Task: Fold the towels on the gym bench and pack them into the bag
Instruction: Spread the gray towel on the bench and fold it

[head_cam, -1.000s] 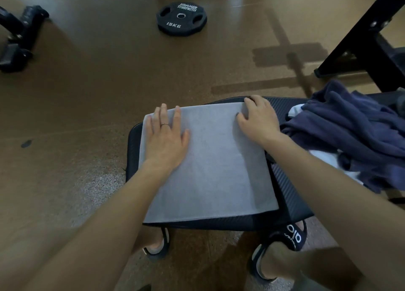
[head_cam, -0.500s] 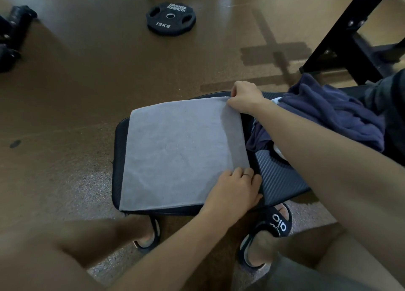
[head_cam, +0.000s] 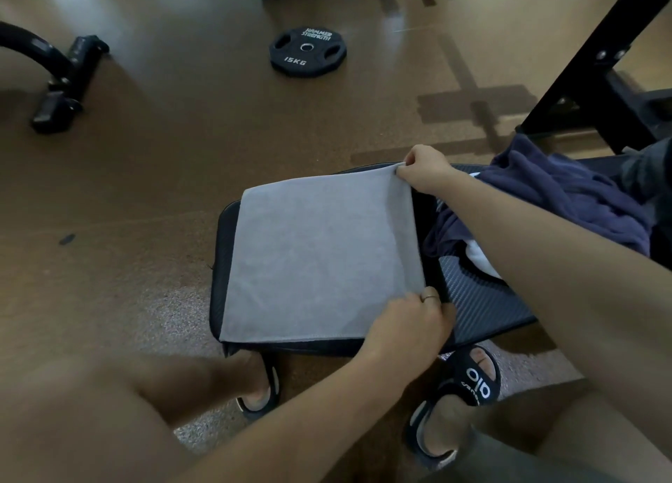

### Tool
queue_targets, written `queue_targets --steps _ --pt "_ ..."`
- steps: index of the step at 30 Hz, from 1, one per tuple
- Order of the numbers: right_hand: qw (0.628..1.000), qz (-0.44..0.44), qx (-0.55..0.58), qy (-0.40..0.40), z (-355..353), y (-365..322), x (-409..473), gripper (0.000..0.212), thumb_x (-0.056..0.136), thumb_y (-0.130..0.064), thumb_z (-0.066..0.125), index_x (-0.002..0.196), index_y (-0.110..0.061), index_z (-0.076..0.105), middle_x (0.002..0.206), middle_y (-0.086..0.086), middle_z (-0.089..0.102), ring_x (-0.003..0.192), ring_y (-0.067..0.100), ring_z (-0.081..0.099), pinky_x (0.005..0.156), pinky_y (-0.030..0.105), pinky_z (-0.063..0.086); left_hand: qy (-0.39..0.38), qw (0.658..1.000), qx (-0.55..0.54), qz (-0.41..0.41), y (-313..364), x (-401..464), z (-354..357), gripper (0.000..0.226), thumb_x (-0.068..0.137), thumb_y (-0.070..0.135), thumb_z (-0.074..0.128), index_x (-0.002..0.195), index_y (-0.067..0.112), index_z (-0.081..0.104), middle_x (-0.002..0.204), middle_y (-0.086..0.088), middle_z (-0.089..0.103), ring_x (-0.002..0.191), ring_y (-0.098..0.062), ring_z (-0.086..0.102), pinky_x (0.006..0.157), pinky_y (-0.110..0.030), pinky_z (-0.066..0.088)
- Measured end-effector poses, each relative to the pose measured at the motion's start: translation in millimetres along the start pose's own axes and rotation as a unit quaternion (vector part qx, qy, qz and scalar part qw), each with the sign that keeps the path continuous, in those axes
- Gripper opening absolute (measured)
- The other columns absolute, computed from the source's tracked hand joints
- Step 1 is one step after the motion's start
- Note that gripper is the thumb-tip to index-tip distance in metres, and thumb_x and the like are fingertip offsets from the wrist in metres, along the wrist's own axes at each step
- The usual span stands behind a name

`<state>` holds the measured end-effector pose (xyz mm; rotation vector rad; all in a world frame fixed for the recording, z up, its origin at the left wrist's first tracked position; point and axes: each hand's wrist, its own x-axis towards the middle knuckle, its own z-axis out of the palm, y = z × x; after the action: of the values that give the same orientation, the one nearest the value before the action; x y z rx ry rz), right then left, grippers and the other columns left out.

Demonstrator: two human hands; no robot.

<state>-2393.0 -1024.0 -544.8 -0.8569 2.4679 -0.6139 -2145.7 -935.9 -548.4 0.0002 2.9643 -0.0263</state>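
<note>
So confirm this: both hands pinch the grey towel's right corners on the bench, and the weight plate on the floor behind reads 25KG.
Not quite. The weight plate reads 15KG, as the head view shows. The rest stands: the right hand pinches the far right corner of the grey towel, the left hand grips the near right corner, on the bench.

Left hand [head_cam: 409, 322] low and near, fingers curled, pinching — ring on one finger. Right hand [head_cam: 423, 170] farther out, arm extended, thumb and fingers pinched.
</note>
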Motion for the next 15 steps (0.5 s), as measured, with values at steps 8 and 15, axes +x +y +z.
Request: queue_targets --steps 8,15 --pt "0.989 -0.016 0.135 0.057 -2 -12 -8 0.007 0.086 -0.018 0.062 0.091 -0.018 0.058 0.096 0.003 0.062 0.084 0.024 0.062 0.069 0.039 0.057 0.105 0.953 -0.255 -0.125 -29 -64 -21 0.017 0.096 0.014 0.06 0.113 0.016 0.056 0.098 -0.004 0.051 0.065 -0.02 0.049 0.058 -0.03 0.039" --pt "0.945 -0.006 0.315 -0.088 9 -100 -22 0.009 0.091 -0.006 0.064 0.1 -0.007 0.068 0.071 0.006 0.056 0.053 0.013 0.059 0.055 0.026 0.057 0.142 0.873 -0.396 -0.246 -87 -140 -29 0.019 0.099 0.008 0.046 0.09 0.022 0.056 0.075 0.007 0.051 0.074 -0.012 0.052 0.061 -0.023 0.04"
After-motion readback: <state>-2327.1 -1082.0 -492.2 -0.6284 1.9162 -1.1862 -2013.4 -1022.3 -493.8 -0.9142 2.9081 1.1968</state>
